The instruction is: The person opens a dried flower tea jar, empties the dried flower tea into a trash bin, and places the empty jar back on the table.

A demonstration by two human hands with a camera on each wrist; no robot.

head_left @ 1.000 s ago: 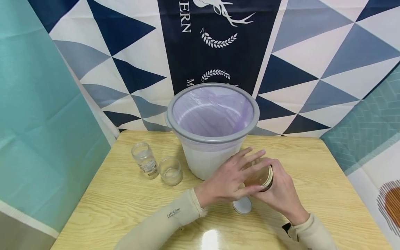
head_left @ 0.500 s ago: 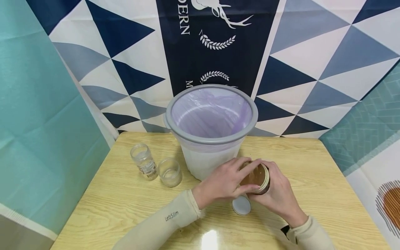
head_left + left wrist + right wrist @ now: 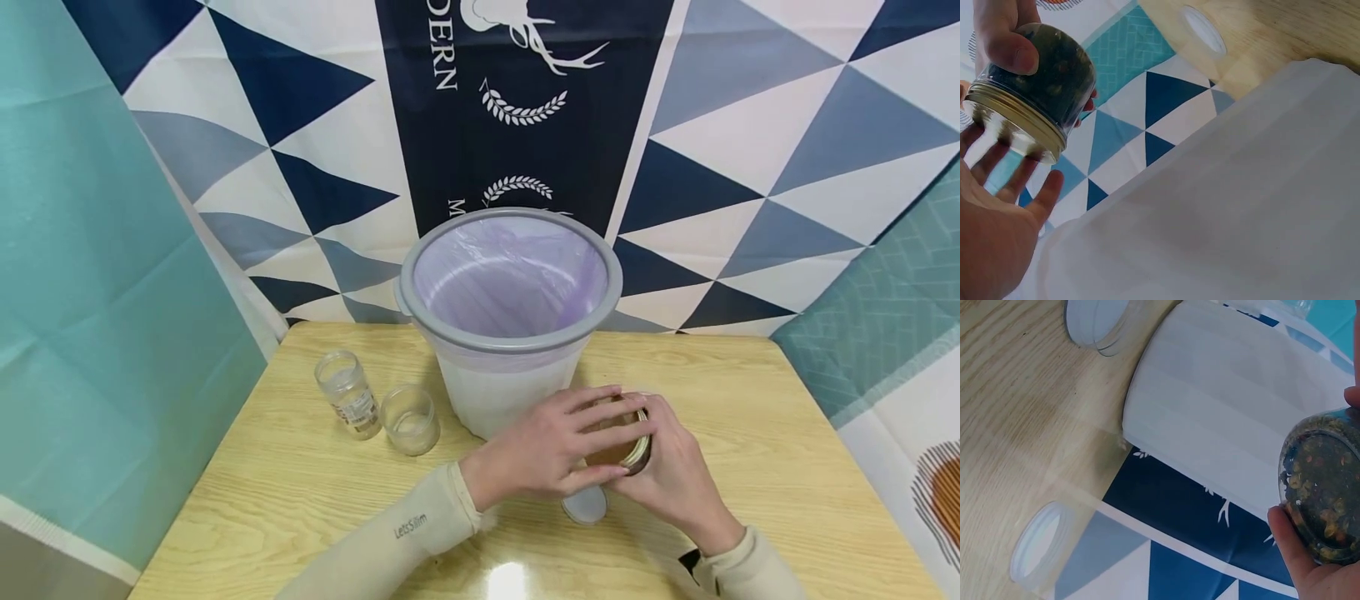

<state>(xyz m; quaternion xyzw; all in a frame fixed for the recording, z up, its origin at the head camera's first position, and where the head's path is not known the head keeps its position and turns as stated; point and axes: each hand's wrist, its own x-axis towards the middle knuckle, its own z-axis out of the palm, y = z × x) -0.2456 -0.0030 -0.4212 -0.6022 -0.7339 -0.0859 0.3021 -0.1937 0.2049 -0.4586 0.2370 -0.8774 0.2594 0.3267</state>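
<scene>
Right hand: grip clenched around the side of a glass jar packed with dark, flecked contents. The jar is held tilted over the desk, right of and nearer than the bin, its gold lid facing the left hand. That hand's grip is released: the fingers lie spread and fairly straight across the lid; whether every fingertip makes contact I cannot tell.

A white round cap lies on the desk just on the near side of the jar. The bin has a grey rim and a lilac liner. To its left stand a clear container and, just beside that, a clear labelled jar. Triangle-patterned cloth hangs at the far side.
</scene>
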